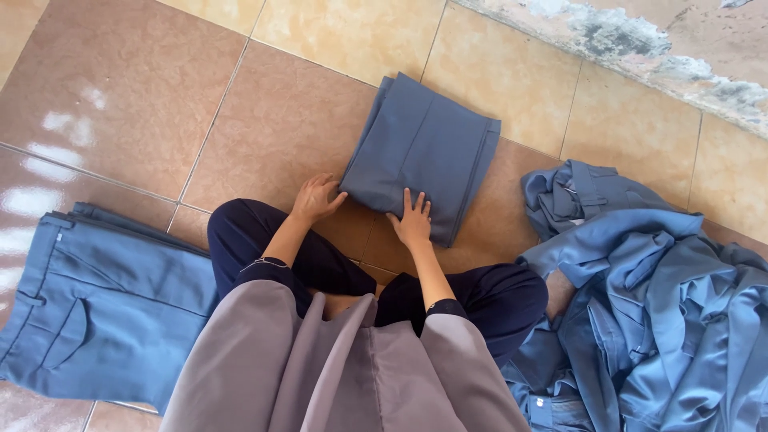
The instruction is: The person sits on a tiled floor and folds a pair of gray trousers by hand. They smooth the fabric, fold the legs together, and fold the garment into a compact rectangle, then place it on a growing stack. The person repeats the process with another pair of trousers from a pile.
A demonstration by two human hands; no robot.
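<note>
A folded grey-blue garment [424, 152] lies on the tiled floor in front of my crossed legs. My left hand [314, 198] rests at its near left corner, fingertips touching the cloth. My right hand [413, 222] lies flat on its near edge with fingers spread. Neither hand grips anything.
Folded blue trousers [88, 304] lie on the floor to my left. A heap of unfolded blue garments [656, 296] is piled on my right. A rough concrete ledge [640, 40] runs along the far right. Glossy brown and tan floor tiles [120, 88] surround me.
</note>
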